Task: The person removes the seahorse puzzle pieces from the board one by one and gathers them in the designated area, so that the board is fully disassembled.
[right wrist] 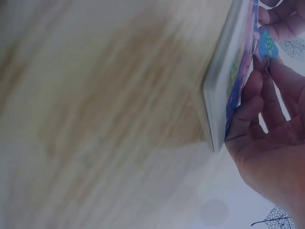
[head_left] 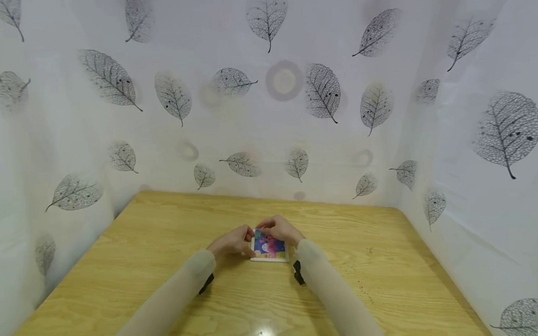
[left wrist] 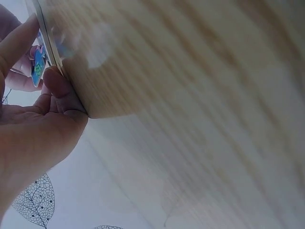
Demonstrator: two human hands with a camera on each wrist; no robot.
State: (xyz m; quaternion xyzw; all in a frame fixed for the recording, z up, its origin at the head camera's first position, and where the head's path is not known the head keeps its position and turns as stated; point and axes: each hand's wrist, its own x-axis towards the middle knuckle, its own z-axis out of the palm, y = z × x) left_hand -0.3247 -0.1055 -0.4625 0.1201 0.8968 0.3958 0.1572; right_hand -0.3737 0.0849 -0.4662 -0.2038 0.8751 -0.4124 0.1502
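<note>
On the table lies a small square picture puzzle board (head_left: 270, 260) with a white rim and a colourful blue and pink picture. My left hand (head_left: 234, 241) grips its left edge, the thumb near the lower corner and curled fingers near the upper one. Across the top left of the board reaches my right hand (head_left: 279, 229). In the right wrist view its fingertips pinch a small blue puzzle piece (right wrist: 268, 44) with a green pattern, tilted up from the picture. The left wrist view also shows this piece (left wrist: 38, 67) beyond the board's edge. Fingers partly hide the picture's upper left.
A light wood-grain table (head_left: 160, 223) lies under the board. White curtains with dark leaf prints (head_left: 261, 123) stand behind it and at both sides. Small reddish marks (head_left: 365, 290) dot the tabletop at the right. Dark wrist devices (head_left: 298, 273) sit under both sleeves.
</note>
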